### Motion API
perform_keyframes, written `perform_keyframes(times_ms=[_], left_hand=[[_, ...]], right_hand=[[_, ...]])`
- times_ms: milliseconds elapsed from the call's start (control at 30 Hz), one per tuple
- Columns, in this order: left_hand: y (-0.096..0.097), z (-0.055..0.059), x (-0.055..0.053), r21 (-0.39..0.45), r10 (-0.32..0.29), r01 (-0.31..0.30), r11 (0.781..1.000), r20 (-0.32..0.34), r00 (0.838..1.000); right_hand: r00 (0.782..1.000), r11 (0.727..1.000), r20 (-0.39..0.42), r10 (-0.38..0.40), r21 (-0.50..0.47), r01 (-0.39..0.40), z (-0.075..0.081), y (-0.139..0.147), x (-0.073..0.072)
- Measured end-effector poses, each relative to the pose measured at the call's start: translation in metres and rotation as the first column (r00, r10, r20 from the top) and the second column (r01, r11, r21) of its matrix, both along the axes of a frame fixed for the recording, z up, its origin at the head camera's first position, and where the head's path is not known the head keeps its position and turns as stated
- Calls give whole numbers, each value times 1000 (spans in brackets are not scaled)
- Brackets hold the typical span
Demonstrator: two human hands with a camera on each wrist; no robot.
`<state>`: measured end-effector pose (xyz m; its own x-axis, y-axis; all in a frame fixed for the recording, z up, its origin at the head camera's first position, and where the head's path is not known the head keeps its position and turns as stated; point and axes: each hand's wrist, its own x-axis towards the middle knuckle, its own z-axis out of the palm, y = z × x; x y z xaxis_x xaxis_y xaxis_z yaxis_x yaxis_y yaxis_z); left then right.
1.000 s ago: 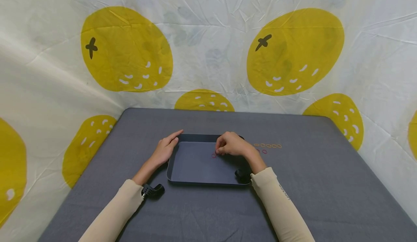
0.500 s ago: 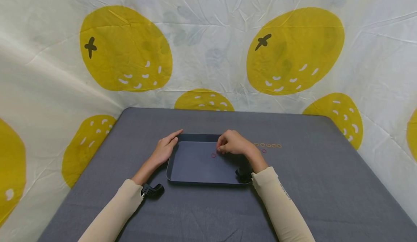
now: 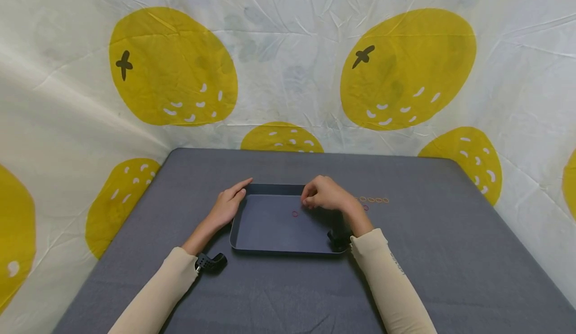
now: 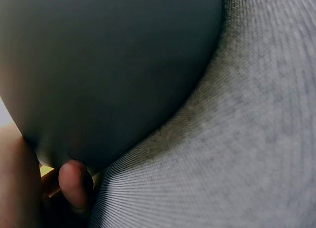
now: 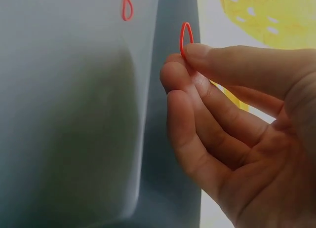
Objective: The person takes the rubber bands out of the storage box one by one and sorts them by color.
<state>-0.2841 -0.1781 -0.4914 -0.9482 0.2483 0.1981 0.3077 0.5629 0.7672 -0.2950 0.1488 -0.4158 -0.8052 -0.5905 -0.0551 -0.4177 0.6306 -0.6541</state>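
A shallow dark grey tray [image 3: 288,252] lies on the table. My left hand [image 3: 225,206] holds its left side, thumb at the rim and index finger stretched toward the far corner. In the left wrist view a fingertip [image 4: 73,183] shows at the tray's outer wall. Over the tray's far right part, my right hand [image 3: 326,194] pinches a small red rubber band [image 5: 181,39] between thumb and fingers. Another red rubber band [image 5: 124,10] lies on the tray floor, left of that hand.
To the right of the tray, several orange rubber bands [image 3: 379,202] lie in a row on the grey-covered table [image 3: 432,244]. One red rubber band [image 3: 366,210] sits just in front of them. A white curtain [image 3: 288,74] with yellow fruit print hangs behind.
My right hand has risen slightly and moved a little to the right, away from the red rubber band on the tray floor. My left hand has stayed on the tray.
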Motion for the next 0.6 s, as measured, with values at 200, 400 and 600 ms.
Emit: perform_keyframes(times_ms=[200,400,600], left_hand=[[-1,1,0,-5,-2,2,1000,-2,1000],[-1,1,1,4,-5,5,1000,-3,1000],[0,1,2,2,-11,11,1000,-2,1000]], right_hand=[[1000,999,15,-27,-30,28,4,6,-1],[999,999,8,-42,-34,42,9,12,0],[997,996,20,-68,-59,69,16,19,2]])
